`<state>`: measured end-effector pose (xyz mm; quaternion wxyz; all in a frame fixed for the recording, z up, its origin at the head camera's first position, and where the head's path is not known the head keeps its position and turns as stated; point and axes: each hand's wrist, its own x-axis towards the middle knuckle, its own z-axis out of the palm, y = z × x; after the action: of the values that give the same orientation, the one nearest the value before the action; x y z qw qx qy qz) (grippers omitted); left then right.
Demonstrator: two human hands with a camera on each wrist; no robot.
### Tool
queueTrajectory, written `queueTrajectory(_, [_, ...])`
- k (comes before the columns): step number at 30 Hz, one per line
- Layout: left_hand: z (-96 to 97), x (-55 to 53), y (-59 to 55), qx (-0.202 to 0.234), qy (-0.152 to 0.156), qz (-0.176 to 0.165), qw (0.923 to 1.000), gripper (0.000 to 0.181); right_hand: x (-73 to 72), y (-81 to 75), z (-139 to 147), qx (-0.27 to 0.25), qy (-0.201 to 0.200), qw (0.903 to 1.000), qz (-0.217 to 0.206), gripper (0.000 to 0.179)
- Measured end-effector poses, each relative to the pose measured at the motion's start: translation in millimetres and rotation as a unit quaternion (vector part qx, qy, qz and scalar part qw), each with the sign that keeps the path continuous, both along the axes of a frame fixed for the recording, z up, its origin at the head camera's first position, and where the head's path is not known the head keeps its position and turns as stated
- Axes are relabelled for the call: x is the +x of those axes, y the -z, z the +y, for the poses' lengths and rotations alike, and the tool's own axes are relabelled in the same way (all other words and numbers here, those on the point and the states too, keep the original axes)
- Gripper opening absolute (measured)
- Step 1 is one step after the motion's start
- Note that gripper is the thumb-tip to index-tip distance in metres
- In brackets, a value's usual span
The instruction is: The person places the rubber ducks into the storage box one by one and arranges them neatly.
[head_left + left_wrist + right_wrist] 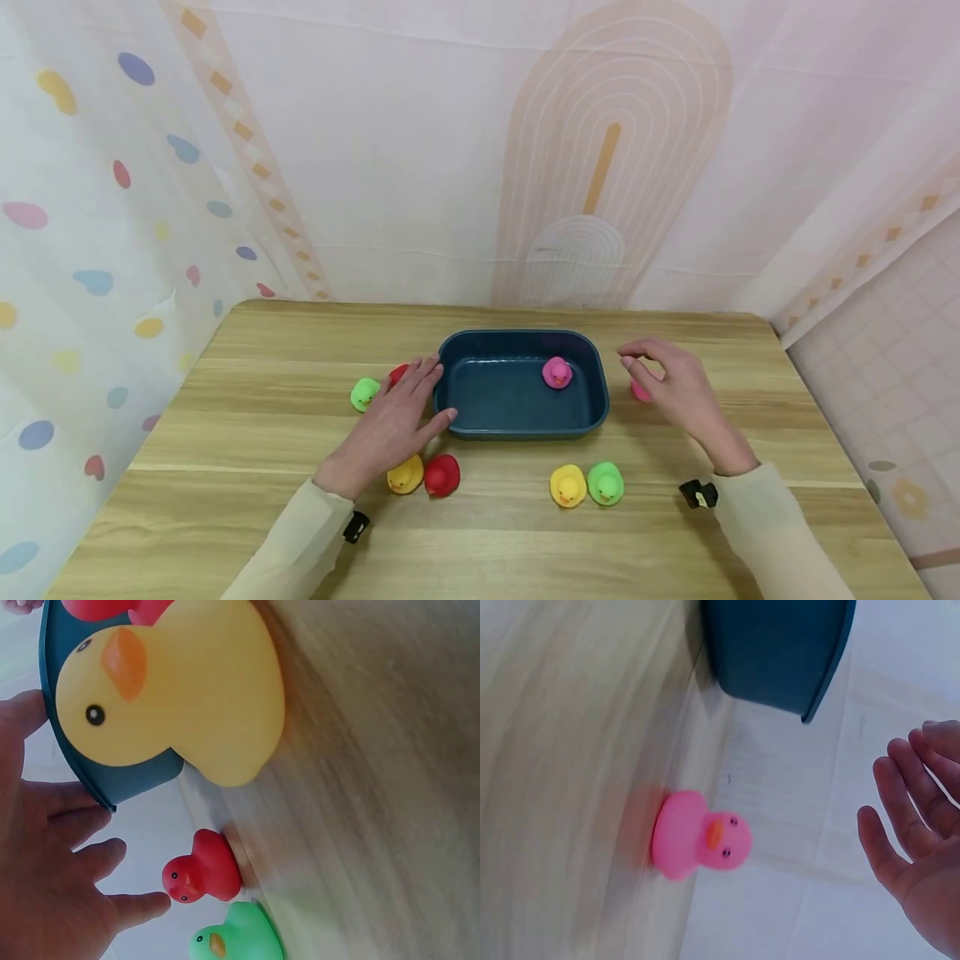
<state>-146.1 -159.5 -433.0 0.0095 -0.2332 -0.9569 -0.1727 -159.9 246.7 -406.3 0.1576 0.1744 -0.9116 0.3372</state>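
Observation:
A dark blue plastic basin [517, 434] stands on the table with a pink rubber duck [557, 375] inside, towards its right end. My left hand [386, 437] rests with spread fingers at the basin's left rim, thumb by the near corner. To the right of the basin, my right hand [681, 396] hovers over a second pink duck [681, 836], its fingers loosely bent and holding nothing. That duck sits upright on the table, apart from the fingers in the right wrist view. By the left hand are a red duck [206, 870] and a green duck [244, 937].
In front of the basin, a yellow duck [406, 477] and a red duck [442, 476] sit at the left, partly near my left wrist. Another yellow duck [567, 486] and green duck [605, 483] sit at the right. A patterned curtain [420, 167] hangs behind the wooden table [495, 542].

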Motion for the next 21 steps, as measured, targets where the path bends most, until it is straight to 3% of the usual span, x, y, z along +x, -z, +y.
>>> queueTrajectory(3, [0.0, 0.2, 0.0, -0.002, 0.001, 0.002, 1.0000, 0.076, 3.3, 1.4, 7.2, 0.004, 0.006, 0.9997, 0.022, 0.014])
queueTrajectory(8, [0.0, 0.5, -0.1, -0.004, 0.002, 0.005, 1.0000, 0.076, 7.2, 4.7, 19.2, 0.005, 0.016, 0.9996, 0.023, 0.014])
queueTrajectory(15, [0.1, 1.0, 0.3, 0.000, 0.004, 0.006, 1.0000, 0.076, 6.3, 11.2, 35.2, 0.000, 0.022, 0.9997, -0.009, 0.015])
queueTrajectory(21, [0.8, 2.0, -1.0, 0.001, 0.003, 0.002, 1.0000, 0.076, 1.5, 16.6, 46.3, -0.026, 0.005, 0.9990, -0.035, 0.016])
